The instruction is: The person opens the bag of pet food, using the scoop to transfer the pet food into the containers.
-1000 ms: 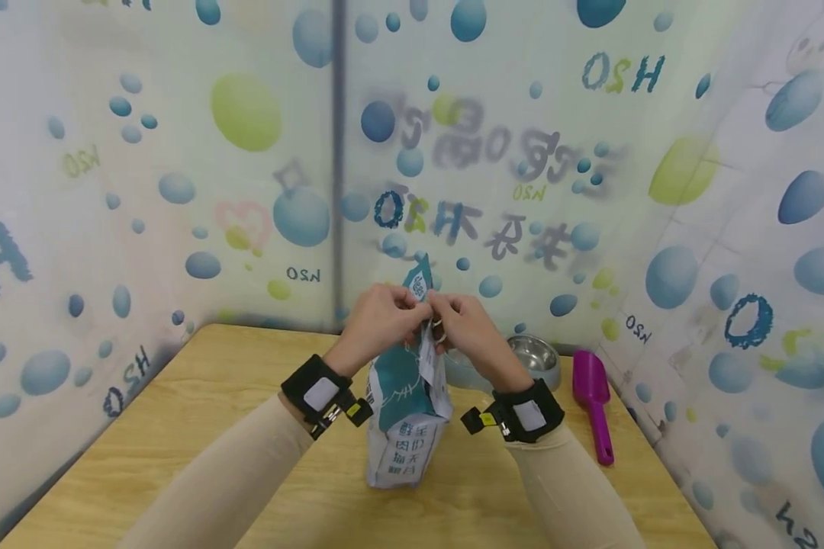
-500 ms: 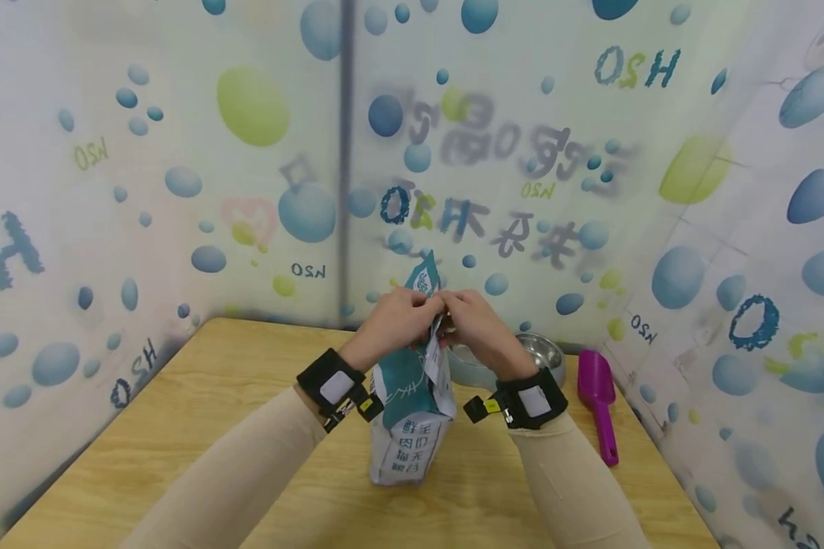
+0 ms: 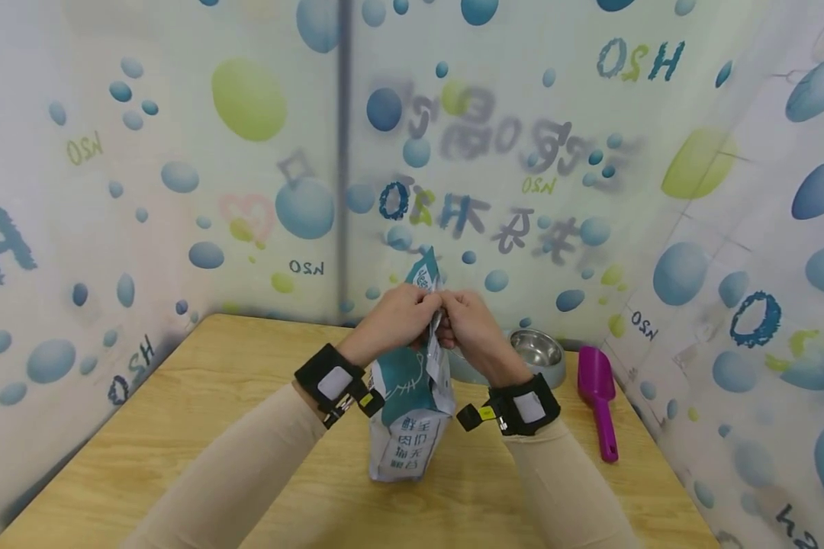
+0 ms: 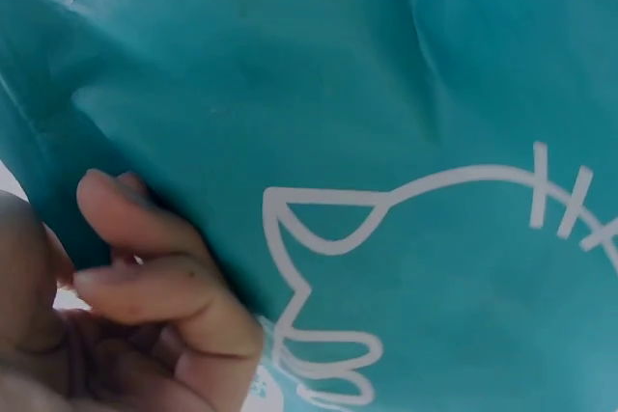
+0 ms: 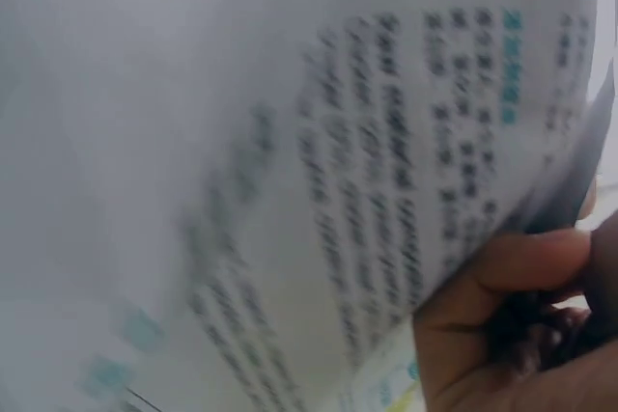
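Note:
A teal and white cat food bag (image 3: 405, 404) stands upright on the table, narrow side toward me, its top edge rising to a point. My left hand (image 3: 398, 314) pinches the top edge from the left, thumb against curled fingers. From the right, my right hand (image 3: 472, 326) grips the same edge, and the two thumbs meet there. The left wrist view shows the bag's teal face (image 4: 319, 94) with a white cat outline beside the curled fingers (image 4: 164, 287). In the right wrist view, the printed white back (image 5: 251, 190) fills most of the picture, with bent fingers (image 5: 502, 282) at its edge.
Behind my right hand stands a light grey-blue double pet bowl (image 3: 553, 372) with a steel dish, partly hidden. A purple scoop (image 3: 597, 389) lies at the table's right side. Patterned curtains (image 3: 247, 183) enclose the wooden table (image 3: 247, 381) at the back and sides.
Both hands stay at the bag's top edge and have shifted slightly right in the head view, with their fingers drawn in tighter. The bag keeps its place.

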The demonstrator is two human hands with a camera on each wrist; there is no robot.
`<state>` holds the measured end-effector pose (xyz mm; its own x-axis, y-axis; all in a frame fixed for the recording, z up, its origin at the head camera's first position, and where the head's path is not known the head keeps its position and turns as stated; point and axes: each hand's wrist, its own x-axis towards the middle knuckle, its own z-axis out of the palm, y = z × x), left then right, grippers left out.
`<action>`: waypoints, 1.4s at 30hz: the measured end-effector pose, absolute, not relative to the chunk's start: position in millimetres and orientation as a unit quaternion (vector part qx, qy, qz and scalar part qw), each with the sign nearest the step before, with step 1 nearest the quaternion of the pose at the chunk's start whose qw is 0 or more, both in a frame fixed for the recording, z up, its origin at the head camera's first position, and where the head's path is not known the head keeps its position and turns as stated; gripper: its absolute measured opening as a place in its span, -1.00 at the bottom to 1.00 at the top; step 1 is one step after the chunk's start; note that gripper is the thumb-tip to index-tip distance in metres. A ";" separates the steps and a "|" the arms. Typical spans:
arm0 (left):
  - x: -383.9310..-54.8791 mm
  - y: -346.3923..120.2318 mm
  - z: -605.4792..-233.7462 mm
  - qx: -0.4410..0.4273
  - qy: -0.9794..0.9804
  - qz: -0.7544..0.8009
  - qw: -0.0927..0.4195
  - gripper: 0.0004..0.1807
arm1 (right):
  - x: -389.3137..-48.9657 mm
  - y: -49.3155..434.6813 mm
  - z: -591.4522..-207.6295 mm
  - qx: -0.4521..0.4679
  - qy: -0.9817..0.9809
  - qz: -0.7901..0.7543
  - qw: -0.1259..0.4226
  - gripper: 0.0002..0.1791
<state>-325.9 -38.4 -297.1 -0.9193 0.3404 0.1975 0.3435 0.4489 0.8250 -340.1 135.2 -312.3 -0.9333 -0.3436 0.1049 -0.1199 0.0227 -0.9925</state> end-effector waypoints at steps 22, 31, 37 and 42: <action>-325.3 -37.0 -332.6 -0.186 -0.740 -0.646 0.025 -0.59 | -332.6 114.2 -341.3 -0.110 0.617 -0.779 0.025 -0.57; -320.6 -34.2 -336.5 -0.165 -0.714 -0.679 0.042 -0.55 | -332.1 113.3 -345.3 -0.088 0.598 -0.797 0.013 -0.65; -318.9 -36.1 -332.9 -0.162 -0.740 -0.651 0.043 -0.54 | -331.9 114.9 -345.4 -0.097 0.602 -0.792 0.022 -0.62; -320.6 -41.8 -326.1 -0.166 -0.769 -0.618 0.020 -0.51 | -331.4 116.0 -342.1 -0.100 0.621 -0.777 0.020 -0.54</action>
<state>-320.6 -41.8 -326.1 -0.9443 0.2303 0.2353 0.2793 0.1821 0.9428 -331.4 116.0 -342.1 -0.9793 -0.1552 0.1300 -0.0925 -0.2280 -0.9693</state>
